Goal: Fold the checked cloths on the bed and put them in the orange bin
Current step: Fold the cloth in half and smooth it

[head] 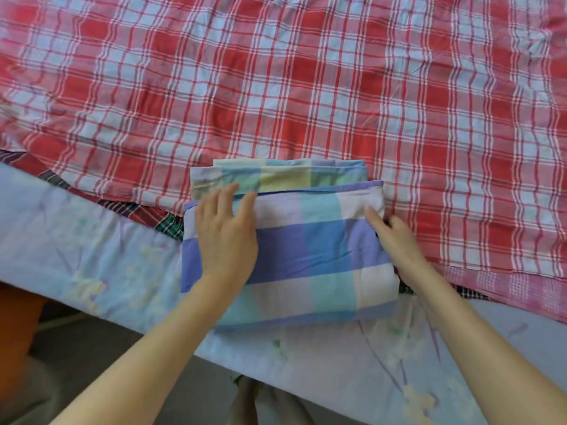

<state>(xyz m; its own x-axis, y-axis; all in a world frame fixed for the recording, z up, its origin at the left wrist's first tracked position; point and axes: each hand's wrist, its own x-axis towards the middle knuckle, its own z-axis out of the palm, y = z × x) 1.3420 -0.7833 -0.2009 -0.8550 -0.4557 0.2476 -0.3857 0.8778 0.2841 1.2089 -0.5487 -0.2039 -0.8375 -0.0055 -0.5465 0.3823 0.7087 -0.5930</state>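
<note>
Closest in, a pale blue flowered bed sheet [322,363] covers the bed's edge. Far left, down beside the bed, there's a sliver of orange bin [13,317]. Now the left hand [227,240] lies flat, fingers straight, pressing the folded pastel blue, green and white checked cloth [319,256] on the bed. At the cloth's right edge, the right hand [399,240]: gripping or just touching, I can't tell. Behind spreads a big red-and-white checked cloth [306,87].

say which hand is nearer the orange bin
Left. The left hand lies on the folded cloth, toward the bin; the right hand is at the cloth's far edge.
</note>
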